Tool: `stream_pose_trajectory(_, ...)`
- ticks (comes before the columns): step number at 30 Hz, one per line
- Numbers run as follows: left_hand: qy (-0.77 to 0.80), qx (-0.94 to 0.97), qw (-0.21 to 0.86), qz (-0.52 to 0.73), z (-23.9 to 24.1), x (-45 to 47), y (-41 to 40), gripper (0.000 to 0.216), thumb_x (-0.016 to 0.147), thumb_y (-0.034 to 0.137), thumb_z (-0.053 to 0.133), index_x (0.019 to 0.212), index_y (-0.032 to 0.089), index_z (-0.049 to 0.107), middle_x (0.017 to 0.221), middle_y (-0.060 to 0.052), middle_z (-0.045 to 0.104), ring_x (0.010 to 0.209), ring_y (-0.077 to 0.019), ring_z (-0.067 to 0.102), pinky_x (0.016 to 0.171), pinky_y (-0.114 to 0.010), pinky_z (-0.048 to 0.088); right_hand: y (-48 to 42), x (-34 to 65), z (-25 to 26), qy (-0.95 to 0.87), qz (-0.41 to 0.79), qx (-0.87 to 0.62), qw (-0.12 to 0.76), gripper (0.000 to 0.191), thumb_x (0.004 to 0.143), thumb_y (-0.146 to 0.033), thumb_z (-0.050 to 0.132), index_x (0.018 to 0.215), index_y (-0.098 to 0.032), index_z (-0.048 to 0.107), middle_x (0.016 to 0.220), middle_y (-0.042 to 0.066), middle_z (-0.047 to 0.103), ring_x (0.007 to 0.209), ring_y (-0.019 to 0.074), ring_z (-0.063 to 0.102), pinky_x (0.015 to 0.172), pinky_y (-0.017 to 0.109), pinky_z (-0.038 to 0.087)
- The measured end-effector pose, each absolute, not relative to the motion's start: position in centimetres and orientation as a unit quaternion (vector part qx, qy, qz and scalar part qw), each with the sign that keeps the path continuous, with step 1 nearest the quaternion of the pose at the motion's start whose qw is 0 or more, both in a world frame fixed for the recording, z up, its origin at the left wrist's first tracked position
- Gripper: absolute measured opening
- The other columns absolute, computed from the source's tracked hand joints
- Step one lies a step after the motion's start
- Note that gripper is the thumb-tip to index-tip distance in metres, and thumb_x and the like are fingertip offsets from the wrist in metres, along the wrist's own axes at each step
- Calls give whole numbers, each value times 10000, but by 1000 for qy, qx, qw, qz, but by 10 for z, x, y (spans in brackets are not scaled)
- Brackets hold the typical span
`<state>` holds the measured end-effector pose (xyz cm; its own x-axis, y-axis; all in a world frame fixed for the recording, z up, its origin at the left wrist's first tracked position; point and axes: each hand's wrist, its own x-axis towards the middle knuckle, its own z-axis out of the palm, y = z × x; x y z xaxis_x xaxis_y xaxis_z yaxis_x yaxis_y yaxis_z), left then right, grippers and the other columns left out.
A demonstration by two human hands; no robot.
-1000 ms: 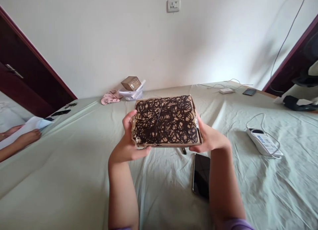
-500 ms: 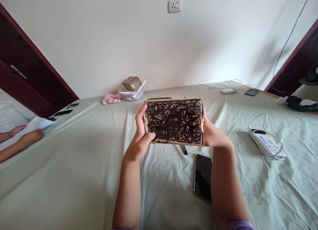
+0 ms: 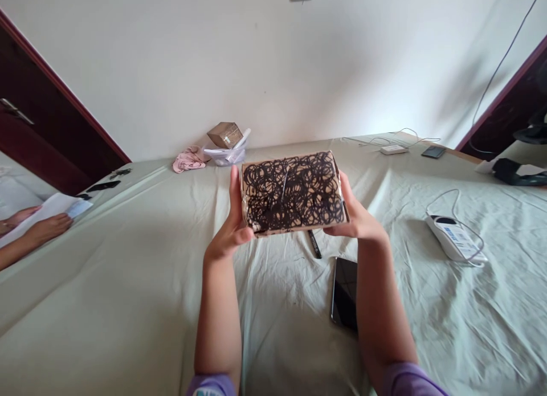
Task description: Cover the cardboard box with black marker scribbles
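Note:
Between my two hands is a cardboard box (image 3: 294, 191), held up above the cloth, its facing side covered in black looping scribbles. My left hand (image 3: 231, 228) grips the box's left end, thumb near the lower left corner. At the right end, my right hand (image 3: 356, 216) holds it from the side and below; some of its fingers are hidden behind the box. A black marker pen (image 3: 315, 244) lies on the cloth just below the box. Near my right forearm rests a dark phone (image 3: 344, 293), partly covered by that arm.
A pale green cloth (image 3: 128, 288) covers the surface. At the back stand a plastic tub (image 3: 228, 155) with a small carton (image 3: 225, 135) and a pink cloth (image 3: 189, 159). A white corded device (image 3: 455, 239) lies right. Another person's hands (image 3: 49, 231) hold paper at left.
The box has tilted and turned slightly, its right side dropping lower. My left thumb has slid off the scribbled face towards the lower edge. The view has dipped a little.

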<state>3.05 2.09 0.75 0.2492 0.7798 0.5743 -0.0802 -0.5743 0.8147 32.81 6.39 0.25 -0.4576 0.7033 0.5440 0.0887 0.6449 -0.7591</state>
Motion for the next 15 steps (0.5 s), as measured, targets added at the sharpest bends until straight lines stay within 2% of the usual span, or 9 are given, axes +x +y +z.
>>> stream_pose_trajectory(2, 248, 702, 390, 542, 6, 29, 25, 1403, 661, 739, 922, 1743, 478, 68, 1861, -26, 152, 1715, -416, 174, 1367, -611, 234, 68, 327, -2, -770, 363, -254, 460, 1292, 665, -517, 950, 1724, -404, 218, 1779, 67, 336, 1612, 455, 378, 1237, 645, 471)
stream_pose_trajectory(4, 278, 702, 370, 540, 6, 30, 28, 1507, 621, 585, 1013, 1745, 462, 18, 1851, -70, 177, 1700, -421, 229, 1367, -609, 235, 76, 328, -10, -770, 390, -239, 444, 1273, 690, -547, 930, 1732, -385, 216, 1755, 74, 391, 1580, 433, 440, 1233, 622, 481)
stream_pose_trajectory(7, 310, 682, 349, 563, 6, 27, 30, 1542, 617, 452, 1041, 1743, 453, -13, 1823, -94, 239, 1687, -420, 262, 1361, -599, 261, 94, 332, -29, -795, 416, -225, 380, 1213, 724, -587, 898, 1732, -377, 257, 1717, 78, 466, 1557, 405, 482, 1168, 616, 541)
stream_pose_trajectory(9, 327, 672, 334, 574, 5, 22, 32, 1534, 617, 430, 1043, 1743, 449, 0, 1812, -96, 254, 1687, -416, 259, 1361, -581, 274, 109, 333, -46, -802, 395, -300, 334, 1080, 764, -594, 870, 1693, -370, 367, 1661, 95, 539, 1504, 398, 545, 1112, 628, 576)
stream_pose_trajectory(12, 349, 665, 300, 588, 0, 10, 38, 1477, 665, 428, 1021, 1739, 456, 8, 1804, -90, 255, 1689, -391, 263, 1369, -553, 272, 126, 324, -71, -753, 329, -544, 168, 697, 850, -580, 815, 1441, -237, 676, 1413, 175, 725, 1280, 383, 710, 1056, 563, 606)
stream_pose_trajectory(13, 352, 667, 290, 590, -2, 6, 41, 1463, 679, 437, 1014, 1735, 466, 1, 1799, -88, 259, 1686, -384, 273, 1368, -554, 275, 130, 317, -79, -724, 312, -607, 97, 601, 864, -554, 811, 1331, -182, 737, 1314, 200, 764, 1212, 382, 741, 1027, 526, 616)
stream_pose_trajectory(15, 356, 674, 269, 589, -7, 0, 47, 1452, 687, 457, 1007, 1725, 488, -8, 1790, -86, 269, 1678, -382, 291, 1363, -570, 284, 134, 301, -93, -680, 291, -673, 12, 500, 865, -455, 828, 1219, -106, 769, 1200, 236, 789, 1156, 399, 764, 966, 487, 624)
